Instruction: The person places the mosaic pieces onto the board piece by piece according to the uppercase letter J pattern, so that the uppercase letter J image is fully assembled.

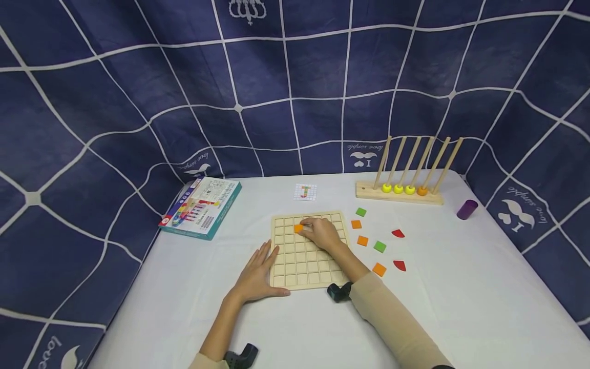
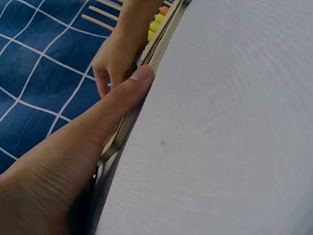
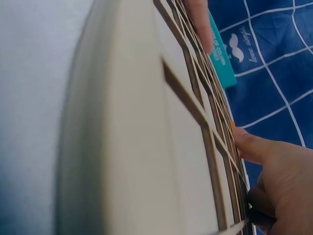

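Observation:
A wooden grid board [image 1: 311, 264] with square cells lies on the white table. My right hand [image 1: 321, 233] is over its upper part, pinching an orange square tile [image 1: 298, 228] between thumb and finger at a cell near the top. In the right wrist view only a sliver of that orange tile shows by the thumb [image 3: 249, 142]. Along the board's lower left side rests my left hand [image 1: 253, 277], fingers spread and fairly straight, the thumb at the bottom edge. The left wrist view shows this thumb [image 2: 122, 95] against the board's rim.
Right of the board lie loose orange tiles [image 1: 362, 240], green tiles [image 1: 380, 246] and red pieces [image 1: 399, 265]. Behind are a pattern card [image 1: 305, 192] and a peg rack [image 1: 398, 193] with yellow and orange beads. A purple cylinder [image 1: 467, 209] lies far right, a box [image 1: 200, 207] left.

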{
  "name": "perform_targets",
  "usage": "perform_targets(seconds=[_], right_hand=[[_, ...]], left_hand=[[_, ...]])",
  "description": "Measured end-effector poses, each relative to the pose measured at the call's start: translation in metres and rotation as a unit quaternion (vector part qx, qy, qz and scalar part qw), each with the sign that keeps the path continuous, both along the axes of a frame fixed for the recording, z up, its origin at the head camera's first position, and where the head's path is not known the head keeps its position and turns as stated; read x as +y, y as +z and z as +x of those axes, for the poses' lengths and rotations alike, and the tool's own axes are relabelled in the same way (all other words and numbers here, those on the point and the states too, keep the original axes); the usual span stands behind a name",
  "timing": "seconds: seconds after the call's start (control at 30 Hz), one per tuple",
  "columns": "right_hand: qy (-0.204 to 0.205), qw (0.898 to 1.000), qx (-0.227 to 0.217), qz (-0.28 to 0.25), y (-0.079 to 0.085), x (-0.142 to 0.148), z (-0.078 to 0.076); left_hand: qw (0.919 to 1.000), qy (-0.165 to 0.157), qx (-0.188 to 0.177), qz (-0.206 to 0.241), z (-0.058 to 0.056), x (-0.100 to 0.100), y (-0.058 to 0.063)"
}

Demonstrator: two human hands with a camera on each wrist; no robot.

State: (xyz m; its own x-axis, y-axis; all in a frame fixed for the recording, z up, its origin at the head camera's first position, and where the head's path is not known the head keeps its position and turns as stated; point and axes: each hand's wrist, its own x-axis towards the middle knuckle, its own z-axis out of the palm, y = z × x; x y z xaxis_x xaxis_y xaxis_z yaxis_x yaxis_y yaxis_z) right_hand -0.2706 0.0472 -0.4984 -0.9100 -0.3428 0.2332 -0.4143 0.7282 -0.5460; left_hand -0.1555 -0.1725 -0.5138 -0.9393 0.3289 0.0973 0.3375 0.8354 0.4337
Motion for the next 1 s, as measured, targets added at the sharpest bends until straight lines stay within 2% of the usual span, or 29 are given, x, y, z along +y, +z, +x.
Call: perform_targets(seconds=[0.17,0.3,0.5,0.7,0.8,1.0], right_hand=[[0.001,0.999,-0.026,-0.032,0.002,0.009,0.005],[-0.010,0.996,-0.045,-0.071,0.007,0.029,0.007],[-0.039,0.995,-0.019,-0.092,0.019,0.074,0.002],[-0.089,0.995,0.018,-0.048,0.023,0.124,-0.008],[-0.116,0.993,0.010,-0.018,0.021,0.141,-0.013],[-0.141,0.989,-0.027,0.023,0.016,0.157,-0.021]], left_hand=[[1.0000,-0.001,0.002,0.001,0.001,0.001,-0.002],[1.0000,0.001,0.006,0.006,0.002,0.002,-0.002],[0.9998,0.000,0.018,0.008,0.001,0.002,0.001],[0.9999,0.000,0.016,0.000,0.000,0.002,0.001],[0.9998,-0.002,0.019,0.001,-0.001,0.001,0.001],[0.9999,0.000,0.017,0.003,-0.001,0.001,0.000]])
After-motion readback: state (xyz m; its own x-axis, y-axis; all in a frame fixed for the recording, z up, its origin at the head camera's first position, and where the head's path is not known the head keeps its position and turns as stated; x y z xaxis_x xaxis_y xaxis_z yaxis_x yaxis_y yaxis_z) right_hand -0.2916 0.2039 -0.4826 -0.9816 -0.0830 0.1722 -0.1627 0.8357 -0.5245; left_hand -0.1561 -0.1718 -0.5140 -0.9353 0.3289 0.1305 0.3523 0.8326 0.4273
